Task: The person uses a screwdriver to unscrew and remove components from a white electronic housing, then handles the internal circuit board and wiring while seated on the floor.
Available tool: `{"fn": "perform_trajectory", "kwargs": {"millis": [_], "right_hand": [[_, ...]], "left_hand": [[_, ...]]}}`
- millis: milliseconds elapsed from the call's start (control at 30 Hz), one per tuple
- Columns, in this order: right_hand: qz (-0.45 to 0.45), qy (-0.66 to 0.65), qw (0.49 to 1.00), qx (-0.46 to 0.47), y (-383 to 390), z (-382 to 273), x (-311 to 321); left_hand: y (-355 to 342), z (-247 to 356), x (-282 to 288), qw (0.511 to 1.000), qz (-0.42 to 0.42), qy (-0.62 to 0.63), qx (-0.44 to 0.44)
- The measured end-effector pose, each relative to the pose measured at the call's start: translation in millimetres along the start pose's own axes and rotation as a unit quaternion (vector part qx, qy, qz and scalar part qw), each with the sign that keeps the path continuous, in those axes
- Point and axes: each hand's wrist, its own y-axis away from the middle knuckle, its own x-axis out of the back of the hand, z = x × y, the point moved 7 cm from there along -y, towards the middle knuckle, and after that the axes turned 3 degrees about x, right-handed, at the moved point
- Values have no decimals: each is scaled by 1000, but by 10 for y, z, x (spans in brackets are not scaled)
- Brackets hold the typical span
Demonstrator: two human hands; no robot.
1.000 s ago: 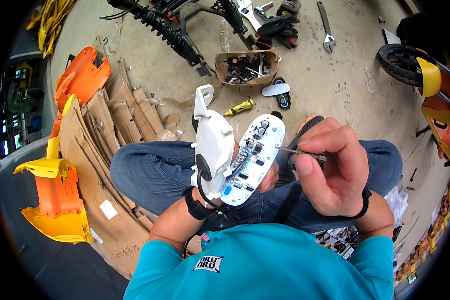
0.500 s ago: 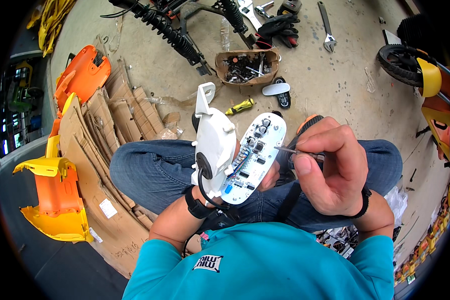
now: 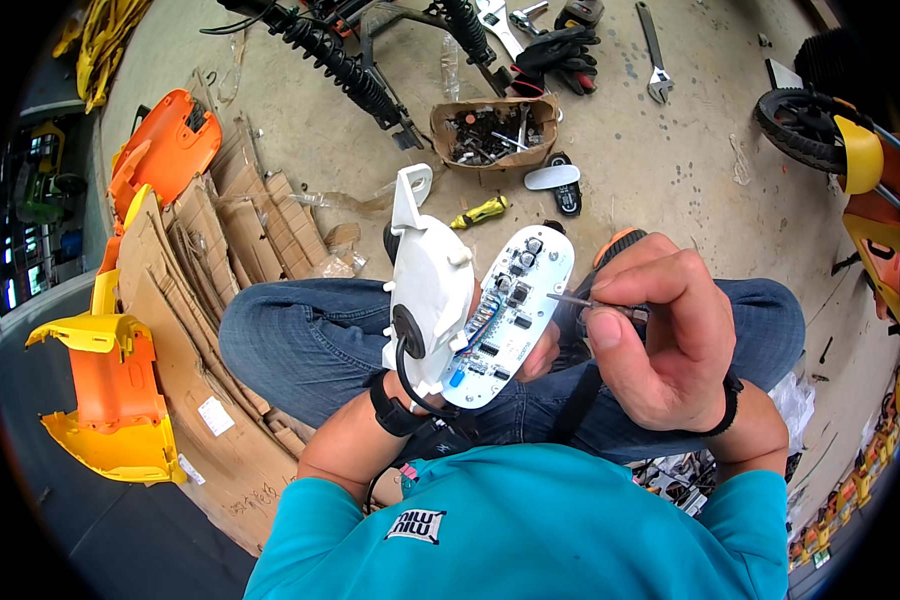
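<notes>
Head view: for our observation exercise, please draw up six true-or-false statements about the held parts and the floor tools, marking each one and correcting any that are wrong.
1. The right hand holds a thin metal tool pointing toward the white circuit board. True.
2. The board is round. False: it is an elongated oval.
3. A black cable comes out of the white housing. True.
4. The housing is right of the board. False: it is on the left.
5. The adjustable wrench lies right of the black gloves. True.
6. The right hand wears a glove. False: it is bare.
</notes>
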Motion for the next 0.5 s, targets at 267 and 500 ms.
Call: {"fn": "perform_trajectory", "kwargs": {"millis": [267,500], "right_hand": [[1,-3,1000,-3,-1,3,-4],[2,-5,1000,-2,1,6,-6]], "left_hand": [[13,-5,12,999,20,-25,5],[21,-6,22,999,35,-40,8]]}}
